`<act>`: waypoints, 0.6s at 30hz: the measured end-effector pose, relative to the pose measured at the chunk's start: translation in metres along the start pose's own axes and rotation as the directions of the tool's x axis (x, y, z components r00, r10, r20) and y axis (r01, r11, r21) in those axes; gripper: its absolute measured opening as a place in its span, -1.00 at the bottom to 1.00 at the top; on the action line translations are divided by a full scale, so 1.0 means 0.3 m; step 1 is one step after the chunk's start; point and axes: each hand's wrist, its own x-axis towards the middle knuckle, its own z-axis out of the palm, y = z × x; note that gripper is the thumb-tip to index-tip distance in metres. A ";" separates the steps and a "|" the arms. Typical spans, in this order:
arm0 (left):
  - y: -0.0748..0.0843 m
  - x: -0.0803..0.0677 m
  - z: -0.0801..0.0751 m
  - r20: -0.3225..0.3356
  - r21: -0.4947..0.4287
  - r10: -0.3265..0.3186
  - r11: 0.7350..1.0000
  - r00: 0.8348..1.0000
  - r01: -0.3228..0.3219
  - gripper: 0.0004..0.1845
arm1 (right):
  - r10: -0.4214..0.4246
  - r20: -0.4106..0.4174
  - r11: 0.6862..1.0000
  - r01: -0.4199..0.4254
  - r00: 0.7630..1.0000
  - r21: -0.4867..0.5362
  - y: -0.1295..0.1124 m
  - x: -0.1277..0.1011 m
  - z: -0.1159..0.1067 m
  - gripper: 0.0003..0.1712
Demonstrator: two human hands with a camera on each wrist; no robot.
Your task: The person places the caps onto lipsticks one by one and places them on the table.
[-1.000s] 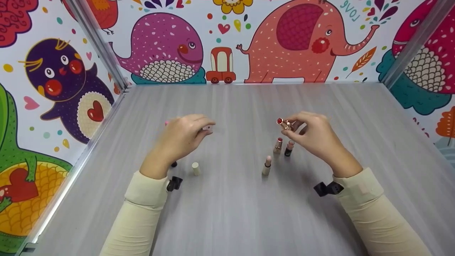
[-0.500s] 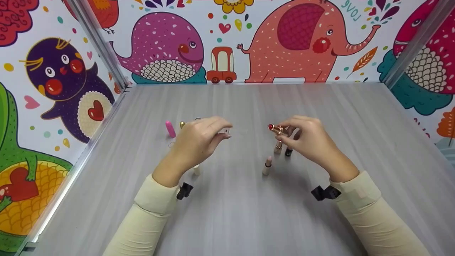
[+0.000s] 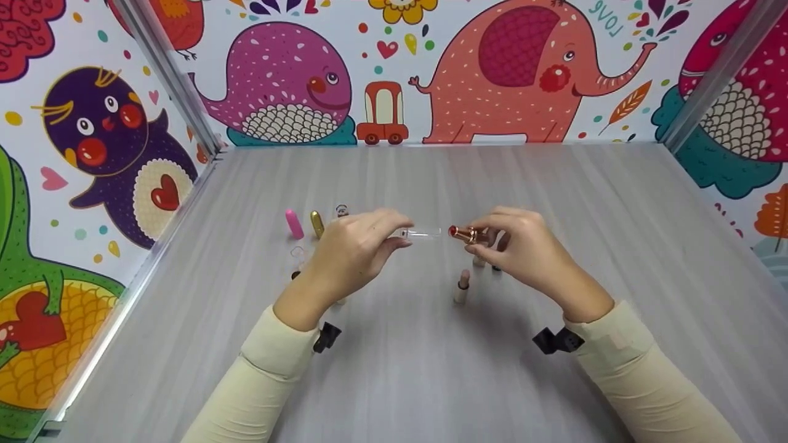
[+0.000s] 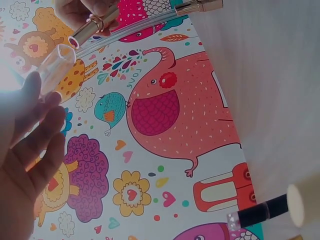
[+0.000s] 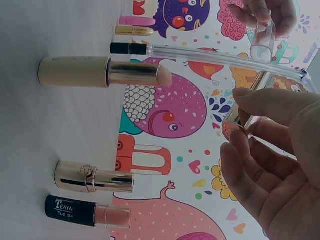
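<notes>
In the head view my left hand (image 3: 351,249) pinches a clear lipstick cap (image 3: 425,233) by its closed end, with the mouth pointing right. Facing it, my right hand (image 3: 520,240) holds a rose-gold lipstick (image 3: 466,234) by its base, its red tip pointing left. A small gap shows between cap and lipstick there. From the left wrist view the clear cap (image 4: 57,67) and the lipstick tube (image 4: 92,30) appear close, nearly in line. In the right wrist view, fingers (image 5: 272,107) partly cover the lipstick.
Uncapped lipsticks stand upright on the right: a cream one (image 3: 462,289), a gold one (image 5: 95,177) and a black one (image 5: 72,210). On the left stand a pink cap (image 3: 294,224), a gold cap (image 3: 316,224) and clear caps, some behind my left arm. Printed panels border the table.
Both hands have moved inward. The clear cap came rightward and into plain view, and the lipstick turned from tilted upward to nearly level, pointing left.
</notes>
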 end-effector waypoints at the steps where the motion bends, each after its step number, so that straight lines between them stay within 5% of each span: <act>1: 0.002 0.000 0.002 0.000 -0.003 0.002 1.000 1.000 -0.002 -0.77 | -0.001 0.004 1.000 0.001 1.000 0.006 -0.002 -0.001 0.002 -0.72; 18: 0.019 0.001 0.019 0.014 -0.018 0.015 1.000 1.000 -0.015 -0.76 | -0.076 0.033 0.996 0.074 0.997 0.054 -0.024 -0.005 0.017 -0.71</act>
